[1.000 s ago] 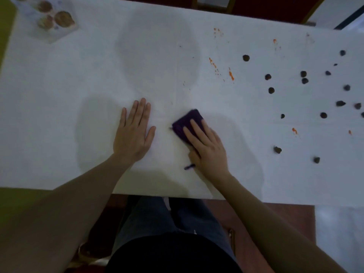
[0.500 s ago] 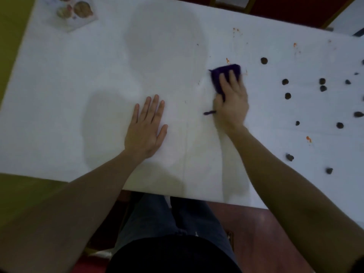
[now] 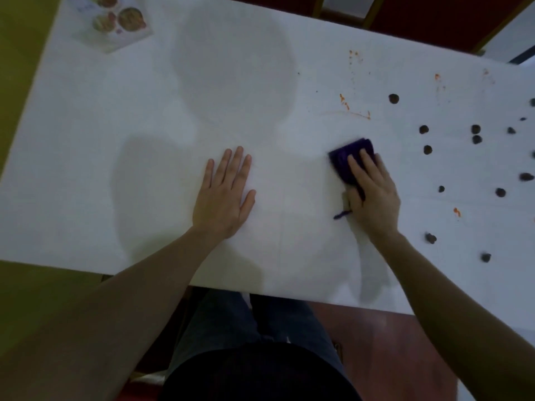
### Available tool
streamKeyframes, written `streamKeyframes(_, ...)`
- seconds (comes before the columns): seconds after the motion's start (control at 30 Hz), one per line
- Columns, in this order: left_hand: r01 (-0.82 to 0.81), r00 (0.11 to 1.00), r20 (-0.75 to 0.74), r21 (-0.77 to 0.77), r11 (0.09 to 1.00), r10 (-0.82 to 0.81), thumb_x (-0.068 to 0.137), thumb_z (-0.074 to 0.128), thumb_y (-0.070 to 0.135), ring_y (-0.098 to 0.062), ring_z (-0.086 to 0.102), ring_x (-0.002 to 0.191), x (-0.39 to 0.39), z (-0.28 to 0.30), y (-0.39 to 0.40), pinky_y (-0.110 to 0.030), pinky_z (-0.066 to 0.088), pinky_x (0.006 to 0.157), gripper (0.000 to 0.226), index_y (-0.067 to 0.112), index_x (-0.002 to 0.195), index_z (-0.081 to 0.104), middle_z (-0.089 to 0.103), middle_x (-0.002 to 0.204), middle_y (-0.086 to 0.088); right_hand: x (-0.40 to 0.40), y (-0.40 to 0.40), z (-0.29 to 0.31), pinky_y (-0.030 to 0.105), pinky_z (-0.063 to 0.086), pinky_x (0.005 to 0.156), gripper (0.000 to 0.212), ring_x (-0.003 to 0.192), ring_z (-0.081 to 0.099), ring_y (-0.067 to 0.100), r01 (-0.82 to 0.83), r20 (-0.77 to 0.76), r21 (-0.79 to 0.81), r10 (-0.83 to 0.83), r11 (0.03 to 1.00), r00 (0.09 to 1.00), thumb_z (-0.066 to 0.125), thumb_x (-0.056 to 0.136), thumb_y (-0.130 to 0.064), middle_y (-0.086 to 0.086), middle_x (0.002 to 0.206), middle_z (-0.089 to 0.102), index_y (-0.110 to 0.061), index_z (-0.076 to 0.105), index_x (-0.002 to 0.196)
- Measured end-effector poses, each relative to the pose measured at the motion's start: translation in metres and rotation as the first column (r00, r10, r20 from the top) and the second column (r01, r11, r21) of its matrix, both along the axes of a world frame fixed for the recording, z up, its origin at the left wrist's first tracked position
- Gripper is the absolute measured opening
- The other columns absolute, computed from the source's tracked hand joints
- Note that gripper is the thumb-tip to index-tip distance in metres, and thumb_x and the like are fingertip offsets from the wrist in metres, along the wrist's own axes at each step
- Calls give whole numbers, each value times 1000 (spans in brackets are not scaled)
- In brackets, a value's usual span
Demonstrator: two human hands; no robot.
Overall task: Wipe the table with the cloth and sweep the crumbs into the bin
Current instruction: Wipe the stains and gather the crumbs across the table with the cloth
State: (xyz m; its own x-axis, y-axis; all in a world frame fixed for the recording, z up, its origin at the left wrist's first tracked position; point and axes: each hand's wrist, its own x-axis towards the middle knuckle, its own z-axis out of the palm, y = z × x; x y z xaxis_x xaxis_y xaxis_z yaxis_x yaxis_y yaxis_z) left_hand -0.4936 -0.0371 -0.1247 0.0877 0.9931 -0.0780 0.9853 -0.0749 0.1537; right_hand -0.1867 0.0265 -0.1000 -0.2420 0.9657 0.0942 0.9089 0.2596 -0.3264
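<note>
My right hand (image 3: 373, 198) presses a folded purple cloth (image 3: 344, 157) flat on the white table (image 3: 115, 117), right of centre; a loose purple thread trails near the thumb. Resting palm down left of it is my left hand (image 3: 224, 195), fingers spread, holding nothing. Several dark crumbs (image 3: 424, 129) lie scattered to the right of the cloth. Orange smears (image 3: 344, 104) mark the table just beyond the cloth, with a thin orange streak beside them. No bin is in view.
A printed card with food pictures (image 3: 115, 21) lies at the table's far left corner. A chair back (image 3: 405, 13) stands behind the far edge. My legs are under the near edge, with reddish floor to the right.
My right hand has pulled the cloth back toward me from the orange smears, leaving a thin streak. Before that it had pushed the cloth away. The left hand stays flat.
</note>
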Motion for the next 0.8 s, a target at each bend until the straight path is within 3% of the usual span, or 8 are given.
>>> streamKeyframes(0.1,-21,998,67,-1,1000,21,100,26,45,-25,15,152,-2,4,0,-47,12,123,65,16,158,20,18,165,-6,-39,40,5,44,35,113,56,147,27,26,159,-43,-29,-160,987,986,50,89,-17,0,156,38,-25,48,144)
streamKeyframes(0.17,-26,985,173,37,999,19,101,28,43,-26,28,148,-7,12,10,-44,20,121,61,17,156,27,30,161,-8,-71,50,4,42,34,114,55,146,29,25,161,-78,-20,-162,987,984,51,87,-17,0,155,40,-25,51,142)
streamKeyframes(0.27,-17,968,251,104,994,-10,103,31,38,-27,32,145,-14,22,47,-43,23,120,55,18,155,29,34,158,-9,-100,29,0,38,35,112,56,143,35,27,17,-117,-4,-18,1000,993,55,83,-16,4,152,44,-23,55,139)
streamKeyframes(0.4,-47,986,161,84,995,33,105,24,40,-24,14,152,-25,22,113,-45,6,124,56,22,158,18,18,165,-6,-79,-19,-2,33,33,110,55,145,33,26,-159,-71,25,160,987,985,57,85,-17,2,152,43,-22,54,140)
streamKeyframes(0.6,-80,997,2,-2,997,80,103,21,48,-26,3,154,-42,3,152,-54,1,123,61,25,159,9,4,167,-5,-8,-10,0,38,39,106,57,148,25,20,141,-4,-30,-141,990,990,53,91,-24,-4,158,33,-27,44,147)
streamKeyframes(0.8,-82,996,-32,24,996,82,101,18,50,-25,3,154,-41,1,152,-53,2,123,64,24,159,8,4,167,-5,-25,77,1,41,28,117,56,150,17,19,437,-77,-52,-439,898,895,46,94,-24,-2,160,28,-26,38,150)
